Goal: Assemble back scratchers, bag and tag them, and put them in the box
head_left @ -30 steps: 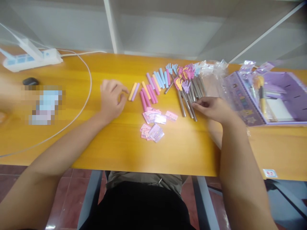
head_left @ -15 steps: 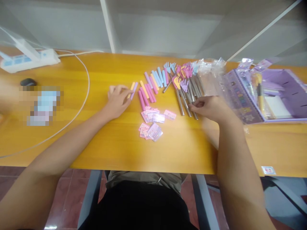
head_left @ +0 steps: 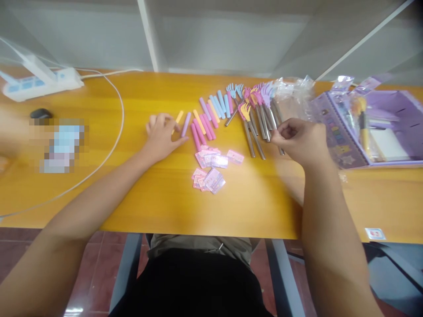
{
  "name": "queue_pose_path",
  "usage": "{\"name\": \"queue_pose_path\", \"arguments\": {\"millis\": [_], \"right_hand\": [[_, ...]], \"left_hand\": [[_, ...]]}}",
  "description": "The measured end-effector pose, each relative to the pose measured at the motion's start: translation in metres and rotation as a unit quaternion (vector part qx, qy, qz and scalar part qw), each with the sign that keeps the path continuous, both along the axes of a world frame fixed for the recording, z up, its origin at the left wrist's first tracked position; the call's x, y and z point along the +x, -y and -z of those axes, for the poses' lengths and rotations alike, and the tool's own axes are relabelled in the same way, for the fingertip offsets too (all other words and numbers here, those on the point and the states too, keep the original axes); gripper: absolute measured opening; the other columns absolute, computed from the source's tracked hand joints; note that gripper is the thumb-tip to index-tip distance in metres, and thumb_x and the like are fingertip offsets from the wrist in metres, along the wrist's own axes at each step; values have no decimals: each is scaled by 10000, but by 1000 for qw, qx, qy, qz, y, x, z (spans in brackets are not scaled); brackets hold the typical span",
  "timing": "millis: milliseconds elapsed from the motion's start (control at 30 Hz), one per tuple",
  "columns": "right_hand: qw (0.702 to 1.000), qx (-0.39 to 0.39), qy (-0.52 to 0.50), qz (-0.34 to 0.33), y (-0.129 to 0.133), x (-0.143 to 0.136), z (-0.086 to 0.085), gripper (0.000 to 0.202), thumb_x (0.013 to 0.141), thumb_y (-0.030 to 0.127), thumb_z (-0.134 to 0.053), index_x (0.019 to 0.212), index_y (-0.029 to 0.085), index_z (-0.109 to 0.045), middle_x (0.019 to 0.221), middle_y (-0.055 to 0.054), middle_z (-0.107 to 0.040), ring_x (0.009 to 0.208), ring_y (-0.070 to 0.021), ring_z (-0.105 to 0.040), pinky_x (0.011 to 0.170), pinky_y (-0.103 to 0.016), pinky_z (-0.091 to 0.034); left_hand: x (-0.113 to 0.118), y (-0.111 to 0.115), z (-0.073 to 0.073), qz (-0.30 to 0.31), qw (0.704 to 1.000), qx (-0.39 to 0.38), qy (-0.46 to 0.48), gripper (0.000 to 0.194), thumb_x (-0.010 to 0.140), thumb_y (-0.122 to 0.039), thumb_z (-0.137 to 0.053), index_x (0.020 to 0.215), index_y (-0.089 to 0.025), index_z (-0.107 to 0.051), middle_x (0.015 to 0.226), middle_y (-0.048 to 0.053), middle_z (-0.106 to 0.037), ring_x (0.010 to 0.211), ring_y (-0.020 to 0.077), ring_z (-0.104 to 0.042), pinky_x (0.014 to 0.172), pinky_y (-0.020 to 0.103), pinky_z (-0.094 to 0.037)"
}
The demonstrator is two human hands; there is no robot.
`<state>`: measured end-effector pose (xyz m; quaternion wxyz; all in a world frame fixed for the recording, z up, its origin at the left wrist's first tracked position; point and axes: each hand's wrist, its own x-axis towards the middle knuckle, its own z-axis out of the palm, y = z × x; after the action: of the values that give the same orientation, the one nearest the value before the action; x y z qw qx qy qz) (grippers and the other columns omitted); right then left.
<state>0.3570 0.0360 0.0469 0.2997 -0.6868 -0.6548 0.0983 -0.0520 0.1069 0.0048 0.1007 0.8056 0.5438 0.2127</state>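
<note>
- The left hand (head_left: 160, 141) has thumb and fingers spread at a yellow tube (head_left: 179, 116) and a purple tube (head_left: 186, 124), nearer the far edge of the desk (head_left: 158, 207); contact is unclear.
- The right hand (head_left: 302, 140) pinches the handle of a purple-clawed scratcher (head_left: 271, 112), toward that far edge.
- Cards (head_left: 214, 180) lie closer to the near edge.

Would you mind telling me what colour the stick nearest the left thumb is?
The stick is light purple, as the head view shows.
</note>
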Motion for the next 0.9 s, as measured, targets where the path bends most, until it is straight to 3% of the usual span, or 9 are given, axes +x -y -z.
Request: {"name": "queue_pose_path", "arguments": {"millis": [200, 500, 567, 667, 767, 900], "right_hand": [[999, 42, 2, -21, -3, -8, 4, 124, 815, 216, -744, 756, 231, -636, 617, 24, -549, 586, -120, -462, 628, -328, -349], [997, 60, -27, -28, -5, -8, 12, 140, 848, 279, -748, 772, 244, -637, 592, 54, -489, 546, -122, -415, 592, -309, -355], [997, 65, -31, -24, -5, -8, 13, 148, 857, 264, -757, 771, 250, -638, 600, 45, -496, 546, -130, -429, 591, -317, -369], [996, 80, -42, -15, -6, -7, 14, 167, 878, 272, -781, 780, 250, -646, 604, 41, -492, 539, -132, -441, 588, -324, -387], [994, 82, -67, -7, -6, -10, 13, 209, 906, 358, -793, 796, 257, -647, 604, 39, -467, 534, -136, -417, 577, -336, -378], [983, 62, -170, 1, -7, -23, 14, 328, 910, 553, -778, 835, 279, -614, 646, 22, -480, 560, -165, -425, 554, -345, -344]], "left_hand": [[2, -2, 6, -39, 998, 43, 5, 212, 960, -360, -833, 959, -187, -711, 1512, 167, -574, 1428, 448, -487, 1146, 642, -403], [-8, -9, 11, -69, 982, 148, 93, 261, 838, -254, -887, 822, -199, -633, 1368, 129, -635, 1280, 360, -560, 1102, 605, -458], [-11, -12, 11, -45, 975, 182, 119, 256, 842, -255, -868, 805, -214, -618, 1285, 124, -648, 1199, 325, -600, 1064, 557, -510], [-12, -12, 10, 30, 968, 184, 165, 232, 871, -294, -826, 813, -223, -613, 1168, 106, -643, 1000, 240, -633, 862, 421, -583], [-7, -1, 7, 99, 959, 154, 215, 243, 873, -317, -809, 799, -219, -599, 1069, 76, -642, 837, 179, -603, 686, 336, -546], [5, 17, 1, 148, 938, 60, 307, 268, 886, -319, -785, 751, -219, -576, 981, 65, -665, 795, 170, -603, 711, 339, -551]]}}
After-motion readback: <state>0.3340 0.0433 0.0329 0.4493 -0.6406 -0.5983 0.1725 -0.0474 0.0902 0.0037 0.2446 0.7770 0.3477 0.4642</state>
